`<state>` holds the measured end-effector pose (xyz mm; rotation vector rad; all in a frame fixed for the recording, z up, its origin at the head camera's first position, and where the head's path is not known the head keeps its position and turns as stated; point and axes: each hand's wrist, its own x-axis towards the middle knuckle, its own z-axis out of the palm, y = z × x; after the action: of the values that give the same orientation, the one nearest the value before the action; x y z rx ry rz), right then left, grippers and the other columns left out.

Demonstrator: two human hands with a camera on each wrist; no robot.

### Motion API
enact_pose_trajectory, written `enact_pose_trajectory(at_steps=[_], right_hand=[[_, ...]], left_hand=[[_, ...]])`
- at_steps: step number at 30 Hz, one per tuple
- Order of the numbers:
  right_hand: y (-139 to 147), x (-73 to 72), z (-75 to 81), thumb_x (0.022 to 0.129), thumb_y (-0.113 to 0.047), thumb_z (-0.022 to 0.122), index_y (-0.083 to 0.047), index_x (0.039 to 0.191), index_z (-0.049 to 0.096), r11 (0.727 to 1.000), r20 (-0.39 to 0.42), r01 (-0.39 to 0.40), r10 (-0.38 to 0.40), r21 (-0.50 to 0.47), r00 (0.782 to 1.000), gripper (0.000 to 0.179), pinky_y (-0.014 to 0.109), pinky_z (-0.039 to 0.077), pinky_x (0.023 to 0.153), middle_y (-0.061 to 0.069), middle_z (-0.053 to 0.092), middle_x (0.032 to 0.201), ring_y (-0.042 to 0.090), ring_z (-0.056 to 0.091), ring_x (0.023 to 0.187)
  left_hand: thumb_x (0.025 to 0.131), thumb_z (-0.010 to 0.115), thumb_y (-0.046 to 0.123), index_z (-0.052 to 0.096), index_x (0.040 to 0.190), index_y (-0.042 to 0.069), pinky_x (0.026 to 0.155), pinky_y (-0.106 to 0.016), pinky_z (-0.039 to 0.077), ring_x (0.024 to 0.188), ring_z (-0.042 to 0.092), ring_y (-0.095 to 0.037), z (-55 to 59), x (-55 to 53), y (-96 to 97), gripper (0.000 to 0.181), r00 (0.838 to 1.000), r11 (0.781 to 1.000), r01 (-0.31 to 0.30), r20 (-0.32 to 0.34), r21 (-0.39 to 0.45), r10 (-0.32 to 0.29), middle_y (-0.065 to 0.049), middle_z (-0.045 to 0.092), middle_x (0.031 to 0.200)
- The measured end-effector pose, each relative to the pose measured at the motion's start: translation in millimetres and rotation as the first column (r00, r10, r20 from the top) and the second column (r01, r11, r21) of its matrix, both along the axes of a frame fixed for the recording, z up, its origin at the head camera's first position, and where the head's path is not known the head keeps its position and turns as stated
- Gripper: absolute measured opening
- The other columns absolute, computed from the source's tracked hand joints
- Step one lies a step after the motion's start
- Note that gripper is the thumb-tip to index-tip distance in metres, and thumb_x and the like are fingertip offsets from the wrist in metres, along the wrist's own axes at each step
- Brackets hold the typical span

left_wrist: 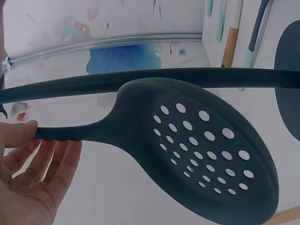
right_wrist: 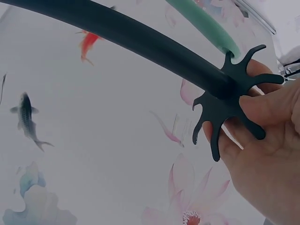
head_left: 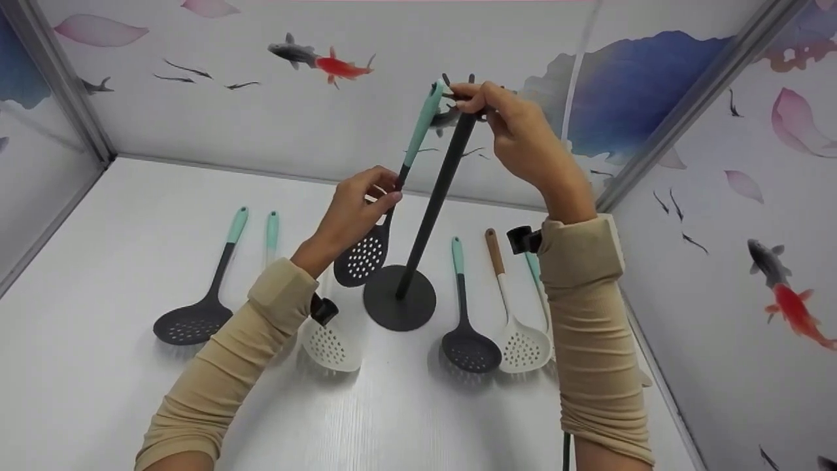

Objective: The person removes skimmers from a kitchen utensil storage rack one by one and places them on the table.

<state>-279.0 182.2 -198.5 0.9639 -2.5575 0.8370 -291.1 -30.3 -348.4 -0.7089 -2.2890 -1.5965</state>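
Note:
My left hand [head_left: 356, 206] pinches the dark neck of a black skimmer [left_wrist: 136, 136] with a mint handle [head_left: 422, 127]. Its perforated bowl hangs low, close to the pole [head_left: 438, 196] of a black utensil stand. The round base [head_left: 399, 317] of that stand is on the white table. Up at the top, my right hand [head_left: 523, 134] grips the ring of curved hooks [right_wrist: 222, 105], thumb on one side and fingers behind. In the right wrist view, the mint handle's holed end [right_wrist: 227, 49] meets the tip of one hook; whether it is fully on cannot be told.
Left of the stand lie another black skimmer [head_left: 193, 322] and a white skimmer [head_left: 330, 347]. On its right are a black skimmer [head_left: 471, 347], a white one with a brown handle [head_left: 523, 347], and a mint handle [head_left: 533, 267] partly behind my right sleeve. Printed walls enclose the table.

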Motion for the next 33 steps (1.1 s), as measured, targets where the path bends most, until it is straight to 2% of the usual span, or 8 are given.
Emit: enact_pose_trajectory(at_steps=[4,8,16,24,30,33], right_hand=[[-2.6,1.7,-0.3,0.095,0.011,0.024,0.006,0.1,0.05,0.999,-0.001,0.045,-0.045,0.015,0.999,0.026,0.033,0.035,0.106,0.004,0.052,0.136,0.021,0.049,0.125],[-7.2,2.6,-0.3,0.095,0.011,0.025,0.006,0.101,0.05,0.996,-0.005,0.086,-0.086,0.03,0.996,0.025,0.034,0.037,0.103,0.004,0.051,0.137,0.02,0.05,0.124],[-8.7,2.6,-1.7,0.094,0.011,0.025,0.006,0.101,0.051,0.995,-0.035,0.096,-0.095,0.027,0.995,0.027,0.037,0.035,0.104,0.005,0.052,0.136,0.024,0.05,0.123],[-9.5,1.8,-4.1,0.094,0.011,0.025,0.007,0.101,0.052,0.996,-0.041,0.091,-0.091,0.005,0.995,0.028,0.037,0.034,0.106,0.006,0.053,0.135,0.027,0.047,0.125],[-10.1,-0.5,-6.1,0.093,0.013,0.025,0.008,0.099,0.052,0.997,-0.064,0.075,-0.075,-0.014,0.995,0.028,0.037,0.034,0.106,0.008,0.054,0.134,0.028,0.048,0.124],[-10.3,-0.5,-6.5,0.093,0.013,0.025,0.008,0.1,0.052,0.997,-0.069,0.072,-0.073,-0.019,0.995,0.029,0.037,0.034,0.106,0.008,0.054,0.134,0.028,0.048,0.124]], left_hand=[[0.091,0.058,0.019,0.062,0.107,0.006,0.078,-0.033,0.052,0.087,0.062,-0.02,1.8,1.2,0.1,0.021,1.0,1.0,-0.013,0.011,0.017,0.013,-0.009,0.064,0.098],[0.091,0.059,0.022,0.061,0.107,0.006,0.073,-0.031,0.054,0.085,0.063,-0.022,2.2,1.0,-3.8,0.023,0.999,0.999,-0.017,0.049,0.052,0.014,-0.011,0.063,0.097],[0.091,0.057,0.02,0.06,0.11,0.006,0.073,-0.032,0.054,0.087,0.062,-0.023,-3.4,1.5,-27.2,0.024,0.994,0.997,-0.062,0.093,0.054,0.057,-0.011,0.062,0.1],[0.092,0.051,0.008,0.055,0.115,-0.004,0.082,-0.043,0.051,0.093,0.056,-0.028,12.3,26.2,-63.8,0.026,0.978,0.986,-0.156,0.147,0.053,0.146,-0.021,0.058,0.105],[0.093,0.053,0.018,0.056,0.114,0.005,0.076,-0.024,0.05,0.088,0.054,-0.016,-10.0,14.6,-104.2,0.025,0.952,0.96,-0.28,0.137,0.03,0.273,-0.012,0.059,0.104],[0.093,0.053,0.021,0.056,0.115,0.007,0.073,-0.018,0.048,0.087,0.053,-0.012,-15.4,15.6,-122.0,0.026,0.934,0.941,-0.337,0.138,0.023,0.331,-0.009,0.059,0.104]])
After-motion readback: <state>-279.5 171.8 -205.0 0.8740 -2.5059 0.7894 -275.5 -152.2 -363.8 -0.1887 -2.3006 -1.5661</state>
